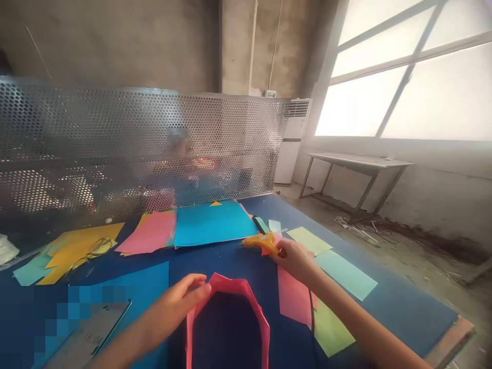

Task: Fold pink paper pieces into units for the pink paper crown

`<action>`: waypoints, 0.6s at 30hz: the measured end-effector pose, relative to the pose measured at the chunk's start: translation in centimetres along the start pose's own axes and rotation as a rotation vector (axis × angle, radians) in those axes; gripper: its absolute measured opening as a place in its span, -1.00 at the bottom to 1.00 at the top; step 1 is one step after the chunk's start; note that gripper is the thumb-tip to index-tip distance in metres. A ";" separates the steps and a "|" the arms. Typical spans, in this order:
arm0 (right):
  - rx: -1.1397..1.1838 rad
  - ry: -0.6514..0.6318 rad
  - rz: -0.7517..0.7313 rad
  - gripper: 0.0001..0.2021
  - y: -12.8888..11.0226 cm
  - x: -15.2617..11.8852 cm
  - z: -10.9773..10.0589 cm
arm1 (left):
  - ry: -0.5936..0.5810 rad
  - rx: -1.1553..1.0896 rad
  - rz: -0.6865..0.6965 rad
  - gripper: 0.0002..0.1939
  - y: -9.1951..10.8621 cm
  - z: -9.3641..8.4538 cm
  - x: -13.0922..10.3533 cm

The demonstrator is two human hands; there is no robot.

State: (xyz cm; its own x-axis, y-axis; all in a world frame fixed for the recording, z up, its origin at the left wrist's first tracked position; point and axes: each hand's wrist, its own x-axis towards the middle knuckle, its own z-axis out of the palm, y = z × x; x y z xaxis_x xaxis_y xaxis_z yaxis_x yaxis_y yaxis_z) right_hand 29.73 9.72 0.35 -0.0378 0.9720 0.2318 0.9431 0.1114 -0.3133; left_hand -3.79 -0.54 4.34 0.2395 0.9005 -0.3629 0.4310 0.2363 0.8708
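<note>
A pink paper band (230, 312), folded into a loop, stands on the dark blue table (403, 307) right in front of the person. The left hand (180, 300) holds the loop at its top left corner. The fingers (198, 292) curl around the paper edge and pinch it. The left arm comes in from the bottom of the view and points up and to the right.

The right hand (298, 261) is farther away, past the loop and off to the right side. It is closed around the handle of a yellow glue gun (263, 242). The tip of the glue gun points to the left, and the gun lies low, close to the table. The right arm stretches out long from the bottom right corner. The glue gun and the pink loop are apart and do not touch.

Under the right arm lie a pink sheet (294, 297) and a light green sheet (332, 330). A pale blue-green sheet (346, 274) lies just to the right of the hand. Behind the glue gun is a big blue sheet (213, 223) with another pink sheet (151, 231) beside it. Orange paper (77, 248) lies far left with a pair of scissors (96, 250) on it. A metal screen with little holes (115, 143) stands at the back of the table.
</note>
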 end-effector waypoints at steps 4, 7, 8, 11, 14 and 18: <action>0.022 -0.066 0.152 -0.70 1.7 1.3 -2.6 | 0.028 0.197 -0.029 -0.31 -0.1 -0.4 0.0; 0.002 -0.027 0.245 -0.71 3.7 3.1 -5.0 | 0.041 0.293 -0.047 -0.36 0.1 -0.5 -0.3; -0.008 -0.020 0.275 -0.71 4.4 3.8 -5.6 | 0.039 0.319 -0.051 -0.37 0.3 -0.5 -0.5; -0.031 -0.020 0.343 -0.69 6.0 5.1 -6.1 | 0.046 0.385 -0.061 -0.42 1.0 -0.1 -0.9; -0.047 -0.023 0.369 -0.70 6.6 5.4 -5.1 | 0.031 0.391 -0.067 -0.54 1.5 0.6 -1.1; -0.081 0.024 0.345 -0.73 6.4 4.9 -3.8 | -0.028 0.317 -0.056 -0.61 1.5 1.1 -0.9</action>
State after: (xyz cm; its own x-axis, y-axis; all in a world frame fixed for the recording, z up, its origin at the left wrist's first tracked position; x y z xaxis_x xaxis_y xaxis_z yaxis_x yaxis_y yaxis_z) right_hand 36.81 14.40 2.95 0.2942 0.9444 0.1471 0.9222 -0.2401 -0.3031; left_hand -2.36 -1.41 5.60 0.2298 0.8777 -0.4204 0.6929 0.1558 0.7040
